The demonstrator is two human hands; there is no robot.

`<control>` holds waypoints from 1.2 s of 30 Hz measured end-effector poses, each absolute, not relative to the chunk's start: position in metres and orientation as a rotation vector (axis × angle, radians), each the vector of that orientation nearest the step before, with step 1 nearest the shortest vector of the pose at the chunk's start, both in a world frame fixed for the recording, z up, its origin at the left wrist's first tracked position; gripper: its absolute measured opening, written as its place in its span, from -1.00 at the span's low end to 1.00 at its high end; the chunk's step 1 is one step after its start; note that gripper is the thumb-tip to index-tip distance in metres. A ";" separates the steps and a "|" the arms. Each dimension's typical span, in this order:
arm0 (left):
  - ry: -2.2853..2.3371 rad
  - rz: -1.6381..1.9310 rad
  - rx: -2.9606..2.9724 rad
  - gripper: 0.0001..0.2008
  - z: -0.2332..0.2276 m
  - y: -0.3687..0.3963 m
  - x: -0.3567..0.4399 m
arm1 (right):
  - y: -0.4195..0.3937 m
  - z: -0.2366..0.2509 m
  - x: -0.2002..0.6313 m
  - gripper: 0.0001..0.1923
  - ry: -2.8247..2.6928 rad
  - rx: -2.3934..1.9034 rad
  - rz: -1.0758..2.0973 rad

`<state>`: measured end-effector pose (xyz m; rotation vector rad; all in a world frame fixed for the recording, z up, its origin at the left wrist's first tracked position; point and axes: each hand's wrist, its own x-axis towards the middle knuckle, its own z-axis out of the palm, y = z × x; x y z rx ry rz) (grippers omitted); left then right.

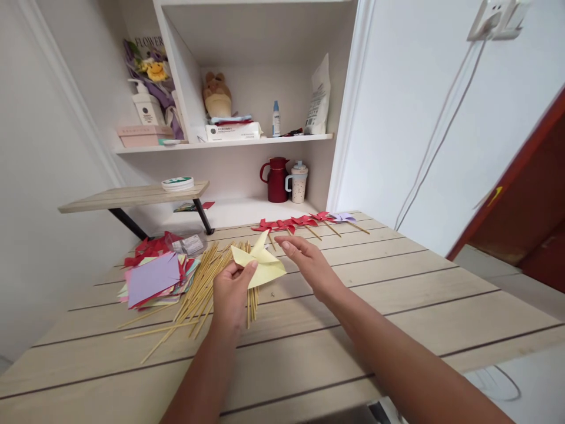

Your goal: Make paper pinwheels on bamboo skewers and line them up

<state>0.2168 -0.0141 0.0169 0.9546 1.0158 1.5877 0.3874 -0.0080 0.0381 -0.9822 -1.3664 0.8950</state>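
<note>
A pale yellow paper pinwheel (269,272) is pinched at its middle between the thumb and fingers of my left hand (232,294), above the table. My right hand (315,268) hovers just to the right of it, apart from the paper, fingers stretched out and nothing visible in them. Under and left of the pinwheel lies a loose heap of thin wooden sticks (200,297). Farther left is a stack of coloured paper sheets (152,280), a lilac one on top. Behind my hands, several red pinwheels on sticks (304,221) lie in a row with a lilac pinwheel (343,218).
Red paper pieces (152,247) and a clear plastic packet (189,243) sit behind the stack. A small raised shelf (132,195) holds a round tape roll (177,184). A red jug (278,181) and a cup (299,182) stand at the back.
</note>
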 end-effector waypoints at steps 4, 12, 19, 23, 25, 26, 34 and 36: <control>1.003 1.530 1.042 -0.58 0.019 -0.018 0.220 | -0.004 0.040 0.394 -0.62 -1.305 -0.954 1.217; 1.010 1.486 1.082 -0.59 0.018 -0.019 0.221 | -0.007 0.039 0.392 -0.66 -1.311 -0.916 1.421; 0.975 1.442 1.079 -0.60 0.017 -0.020 0.223 | -0.004 0.039 0.395 -0.69 -1.263 -0.924 1.399; 0.966 1.427 1.089 -0.61 0.017 -0.021 0.222 | -0.003 0.038 0.397 -0.70 -1.268 -0.932 1.429; 0.971 1.426 1.082 -0.62 0.017 -0.021 0.222 | -0.002 0.036 0.396 -0.68 -1.261 -0.941 1.446; 0.976 1.423 1.075 -0.62 0.017 -0.021 0.222 | -0.002 0.036 0.395 -0.69 -1.263 -0.942 1.446; 0.975 1.410 1.026 -0.57 0.017 -0.021 0.223 | -0.003 0.036 0.392 -0.66 -1.201 -0.947 1.414; 0.979 1.408 1.042 -0.56 0.017 -0.021 0.223 | -0.003 0.036 0.392 -0.67 -1.202 -0.956 1.410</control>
